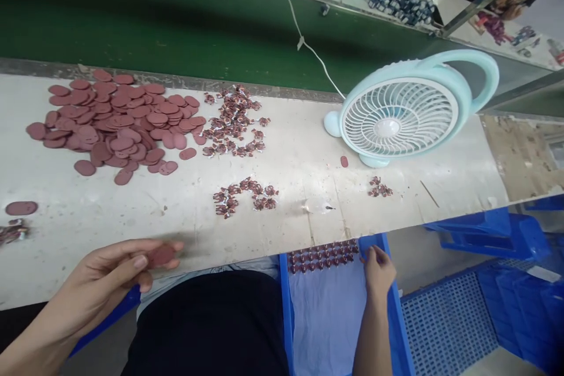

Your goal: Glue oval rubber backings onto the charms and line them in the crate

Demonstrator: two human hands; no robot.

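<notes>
Standing here watching, and I'm using the light-blue fan point(399, 120) as my landmark. Well left of it and on the person's side, the left hand point(117, 270) is pinching a reddish oval piece point(161, 255) between thumb and fingers. Nearer the person than the fan, the right hand point(379, 275) is reaching in over the blue tray point(285, 311), fingers bunched narrow, but I honestly can't tell if they're holding anything.

Progress-wise, I'm guessing it's early days: a few neat rows point(321, 257) of small brown pieces are lining only the tray's fan-ward end, with the pale sheet point(328, 317) taking up most of it. Loads are waiting on the worktop point(295, 153): a big oval pile point(114, 123) is sitting far left of the fan, a brown heap point(233, 117) is lying between them, and a little cluster point(379, 189) is resting just on the fan's near side.
</notes>
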